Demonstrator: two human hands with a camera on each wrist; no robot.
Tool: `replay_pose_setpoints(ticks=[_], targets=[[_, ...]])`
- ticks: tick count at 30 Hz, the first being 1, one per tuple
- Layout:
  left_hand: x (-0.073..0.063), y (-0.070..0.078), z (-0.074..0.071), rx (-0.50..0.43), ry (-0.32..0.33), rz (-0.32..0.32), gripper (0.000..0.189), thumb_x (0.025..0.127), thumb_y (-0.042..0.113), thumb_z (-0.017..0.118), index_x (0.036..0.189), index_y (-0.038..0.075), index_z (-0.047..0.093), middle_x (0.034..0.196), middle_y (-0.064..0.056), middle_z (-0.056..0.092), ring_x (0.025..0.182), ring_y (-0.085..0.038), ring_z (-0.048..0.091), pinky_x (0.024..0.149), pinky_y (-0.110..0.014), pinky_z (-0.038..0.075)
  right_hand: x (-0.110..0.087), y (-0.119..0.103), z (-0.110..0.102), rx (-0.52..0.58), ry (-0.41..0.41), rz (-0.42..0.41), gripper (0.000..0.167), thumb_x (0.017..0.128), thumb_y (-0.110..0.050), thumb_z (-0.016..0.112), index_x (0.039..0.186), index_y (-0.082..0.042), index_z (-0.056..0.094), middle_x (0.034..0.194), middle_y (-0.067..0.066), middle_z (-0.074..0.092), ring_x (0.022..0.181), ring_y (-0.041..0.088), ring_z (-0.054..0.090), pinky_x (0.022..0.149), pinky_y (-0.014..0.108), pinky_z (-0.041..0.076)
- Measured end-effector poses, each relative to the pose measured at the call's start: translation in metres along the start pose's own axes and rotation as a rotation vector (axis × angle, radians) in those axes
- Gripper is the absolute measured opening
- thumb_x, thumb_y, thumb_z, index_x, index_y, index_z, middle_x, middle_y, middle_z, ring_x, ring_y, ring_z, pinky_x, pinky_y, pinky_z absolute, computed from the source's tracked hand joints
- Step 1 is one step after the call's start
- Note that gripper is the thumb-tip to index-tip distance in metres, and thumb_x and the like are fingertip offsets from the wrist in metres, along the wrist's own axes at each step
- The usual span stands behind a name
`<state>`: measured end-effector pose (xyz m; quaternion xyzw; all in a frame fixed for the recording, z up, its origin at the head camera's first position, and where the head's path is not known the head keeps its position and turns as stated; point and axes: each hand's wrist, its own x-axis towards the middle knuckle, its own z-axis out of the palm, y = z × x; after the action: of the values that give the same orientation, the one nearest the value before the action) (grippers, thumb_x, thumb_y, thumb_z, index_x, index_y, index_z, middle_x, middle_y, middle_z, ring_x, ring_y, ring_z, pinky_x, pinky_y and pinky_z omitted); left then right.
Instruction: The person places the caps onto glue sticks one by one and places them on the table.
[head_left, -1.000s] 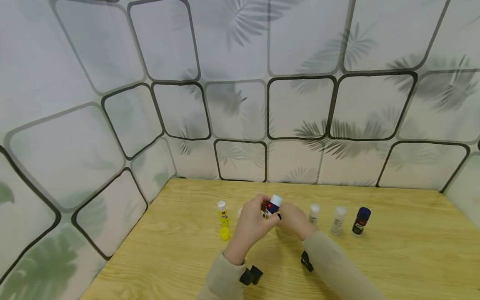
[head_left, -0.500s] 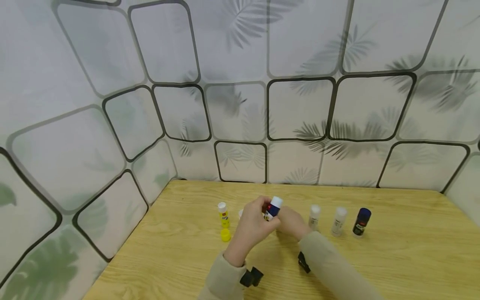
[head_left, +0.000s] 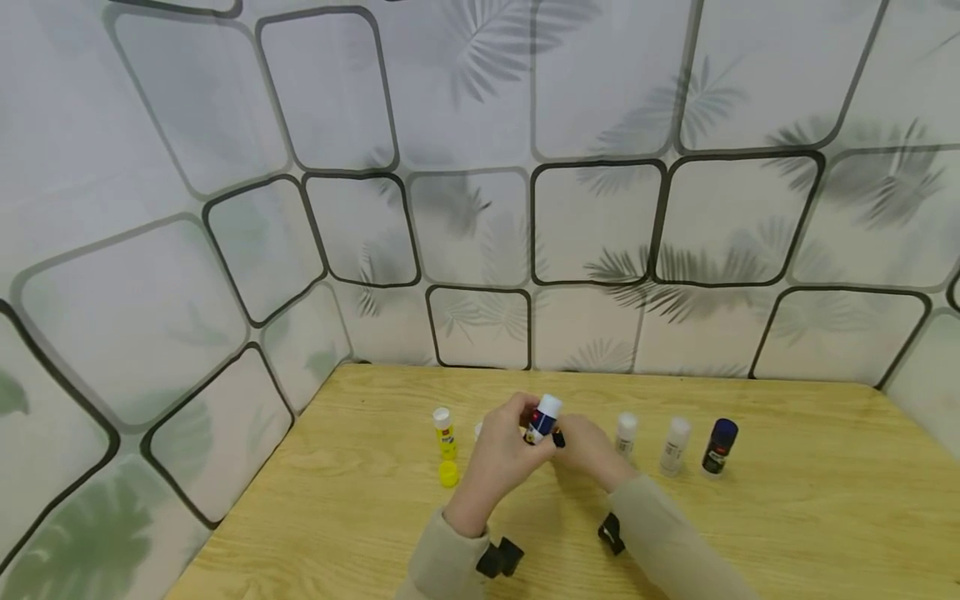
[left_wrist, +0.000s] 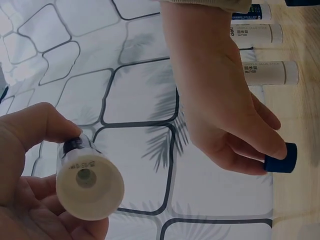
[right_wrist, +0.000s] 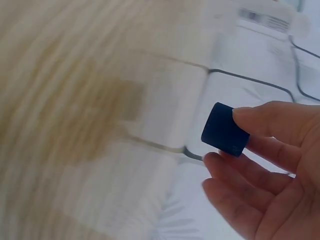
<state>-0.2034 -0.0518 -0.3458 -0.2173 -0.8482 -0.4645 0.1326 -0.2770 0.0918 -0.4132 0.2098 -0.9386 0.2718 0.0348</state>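
My left hand (head_left: 498, 454) grips a glue stick (head_left: 544, 418) with a dark blue label, held tilted above the table. Its pale end, with a round hollow in the middle, faces the camera in the left wrist view. Close by on the right, my right hand (head_left: 592, 450) pinches a small dark blue cap (right_wrist: 225, 129) between thumb and fingers. The cap is apart from the glue stick, and in the left wrist view the blue cap (left_wrist: 281, 158) is low near the wooden surface.
A yellow glue stick (head_left: 445, 435) stands left, with a yellow cap (head_left: 448, 474) before it. Two white glue sticks (head_left: 626, 435) (head_left: 675, 447) and a dark blue one (head_left: 720, 447) stand right on the wooden table (head_left: 337, 500). A patterned curtain (head_left: 480, 225) rises behind. Something white is partly hidden behind my left hand.
Both hands stay almost in place with the glue stick and the cap. Only a slight shift of the head view and a small movement of the right hand show.
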Motion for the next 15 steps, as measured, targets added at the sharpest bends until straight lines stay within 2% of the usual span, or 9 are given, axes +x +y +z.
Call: replay_pose_setpoints(ticks=[6, 10, 15], targets=[[0.000, -0.001, 0.001, 0.008, -0.002, 0.011, 0.033, 0.074, 0.004, 0.065, 0.106, 0.004, 0.055, 0.092, -0.002, 0.058, 0.079, -0.010, 0.054, 0.060, -0.018, 0.046, -0.017, -0.004, -0.015, 0.047, 0.052, 0.015, 0.019, 0.070, -0.001, 0.071, 0.086, -0.003, 0.059, 0.079, 0.005, 0.059, 0.070, 0.018, 0.055, 0.062, 0.034, 0.046], [0.000, -0.001, 0.001, 0.027, -0.008, 0.016, 0.033, 0.074, 0.003, 0.065, 0.105, 0.004, 0.056, 0.091, -0.002, 0.058, 0.078, -0.009, 0.054, 0.058, -0.018, 0.045, -0.030, -0.010, -0.030, 0.097, 0.101, 0.012, 0.021, 0.071, -0.001, 0.070, 0.089, -0.001, 0.060, 0.084, 0.007, 0.060, 0.074, 0.020, 0.057, 0.064, 0.036, 0.047], [0.001, 0.000, 0.002, 0.037, -0.020, 0.019, 0.033, 0.073, 0.002, 0.065, 0.105, 0.005, 0.056, 0.091, -0.001, 0.058, 0.079, -0.009, 0.054, 0.058, -0.018, 0.045, -0.044, -0.015, -0.046, 0.096, 0.142, 0.016, 0.022, 0.073, -0.004, 0.068, 0.093, -0.003, 0.060, 0.089, 0.008, 0.060, 0.078, 0.021, 0.058, 0.066, 0.036, 0.048]])
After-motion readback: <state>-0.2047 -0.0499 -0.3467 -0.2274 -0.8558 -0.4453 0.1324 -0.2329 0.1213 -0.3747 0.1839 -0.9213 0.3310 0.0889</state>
